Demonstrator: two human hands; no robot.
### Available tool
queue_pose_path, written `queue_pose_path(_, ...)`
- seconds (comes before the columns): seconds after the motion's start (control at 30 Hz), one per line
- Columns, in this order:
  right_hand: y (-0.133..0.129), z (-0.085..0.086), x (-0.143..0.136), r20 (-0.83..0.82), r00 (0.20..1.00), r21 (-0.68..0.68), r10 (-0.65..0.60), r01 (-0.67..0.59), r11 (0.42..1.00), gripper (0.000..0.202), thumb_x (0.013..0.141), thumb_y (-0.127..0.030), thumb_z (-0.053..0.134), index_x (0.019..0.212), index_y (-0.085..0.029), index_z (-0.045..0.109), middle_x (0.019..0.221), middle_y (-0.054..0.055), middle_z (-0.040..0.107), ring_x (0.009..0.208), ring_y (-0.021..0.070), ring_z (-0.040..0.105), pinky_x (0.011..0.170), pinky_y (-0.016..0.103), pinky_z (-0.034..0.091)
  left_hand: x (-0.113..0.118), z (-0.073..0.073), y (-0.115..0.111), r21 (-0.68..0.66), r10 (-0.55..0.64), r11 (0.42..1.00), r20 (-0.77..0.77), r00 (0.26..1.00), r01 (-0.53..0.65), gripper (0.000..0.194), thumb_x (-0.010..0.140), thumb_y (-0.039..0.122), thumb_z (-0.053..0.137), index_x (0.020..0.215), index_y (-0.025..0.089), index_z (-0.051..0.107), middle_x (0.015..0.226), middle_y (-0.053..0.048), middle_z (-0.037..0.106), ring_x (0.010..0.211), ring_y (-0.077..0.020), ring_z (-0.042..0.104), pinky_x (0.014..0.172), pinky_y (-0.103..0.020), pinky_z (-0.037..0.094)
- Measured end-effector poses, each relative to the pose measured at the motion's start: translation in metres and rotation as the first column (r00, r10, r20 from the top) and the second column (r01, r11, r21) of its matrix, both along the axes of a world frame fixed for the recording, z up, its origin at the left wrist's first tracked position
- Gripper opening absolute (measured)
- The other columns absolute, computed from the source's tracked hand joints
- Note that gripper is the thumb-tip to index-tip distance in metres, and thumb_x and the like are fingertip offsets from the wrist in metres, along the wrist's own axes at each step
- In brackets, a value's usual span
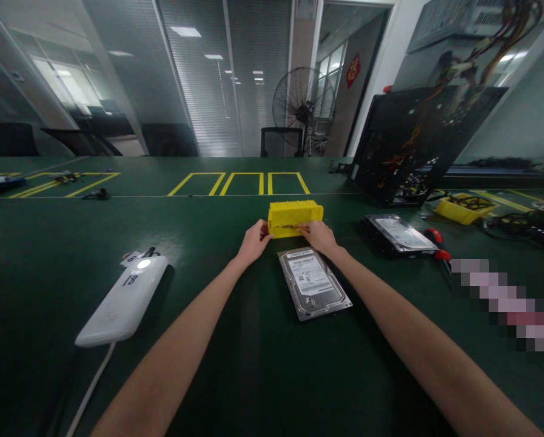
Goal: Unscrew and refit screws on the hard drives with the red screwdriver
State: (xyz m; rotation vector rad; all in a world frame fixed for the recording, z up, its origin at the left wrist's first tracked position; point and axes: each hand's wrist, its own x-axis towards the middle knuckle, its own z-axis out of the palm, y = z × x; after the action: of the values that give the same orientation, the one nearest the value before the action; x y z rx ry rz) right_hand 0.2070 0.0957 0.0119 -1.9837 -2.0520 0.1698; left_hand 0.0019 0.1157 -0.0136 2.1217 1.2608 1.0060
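Note:
A small yellow plastic bin [295,217] stands on the green table, a side with dark markings facing me. My left hand [255,240] pinches its left edge. The fingers of my right hand [318,235] are closed at its lower right front, holding it there. Just below the bin lies a silver hard drive [315,282], its white label facing up, beside my right wrist and touched by neither hand. Another hard drive [399,233] rests farther right, apart from my hands.
At left lies a white power bank [121,303] with a cable. A black computer case [408,145] with loose wires stands at back right. Near it are a second yellow bin [465,208] and a red-handled tool [441,255]. Yellow tape outlines mark the far table [199,230].

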Motion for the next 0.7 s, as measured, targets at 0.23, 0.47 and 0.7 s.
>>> queue_pose_path(0.23, 0.0009, 0.0048, -0.003, 0.027, 0.998, 0.025, 0.057, -0.057, 0.998, 0.031, 0.088, -0.035, 0.047, 0.111, -0.023, 0.063, 0.105, 0.008, 0.065, 0.099, 0.0266, 0.06, 0.082, 0.035, 0.047, -0.0004, 0.0042, -0.0034, -0.033, 0.018, 0.999, -0.004, 1.0, -0.018, 0.014, 0.08, 0.014, 0.056, 0.092, 0.017, 0.049, 0.1, -0.007, 0.061, 0.089, -0.0166, 0.059, 0.074, -0.03, 0.052)
queue_pose_path(0.47, 0.0058, 0.0013, -0.0004, 0.016, 0.997, 0.028, 0.08, -0.081, 0.996, 0.031, 0.087, -0.035, 0.049, 0.114, -0.026, 0.061, 0.106, 0.006, 0.065, 0.099, 0.0242, 0.06, 0.083, 0.034, 0.047, -0.0013, 0.0028, -0.0022, -0.06, 0.016, 0.998, -0.004, 1.0, -0.017, 0.016, 0.08, 0.016, 0.055, 0.094, 0.018, 0.049, 0.104, -0.006, 0.06, 0.091, -0.0167, 0.059, 0.075, -0.03, 0.052)
queue_pose_path(0.7, 0.0046, -0.0018, 0.0032, 0.004, 0.999, 0.026, 0.04, -0.04, 0.999, 0.029, 0.088, -0.036, 0.046, 0.11, -0.028, 0.063, 0.108, 0.004, 0.065, 0.099, 0.0225, 0.061, 0.082, 0.031, 0.048, -0.002, -0.0005, 0.0002, -0.045, -0.009, 0.999, 0.032, 0.999, 0.011, 0.016, 0.08, 0.016, 0.055, 0.094, 0.017, 0.049, 0.104, -0.007, 0.061, 0.091, -0.0165, 0.059, 0.073, -0.029, 0.052)
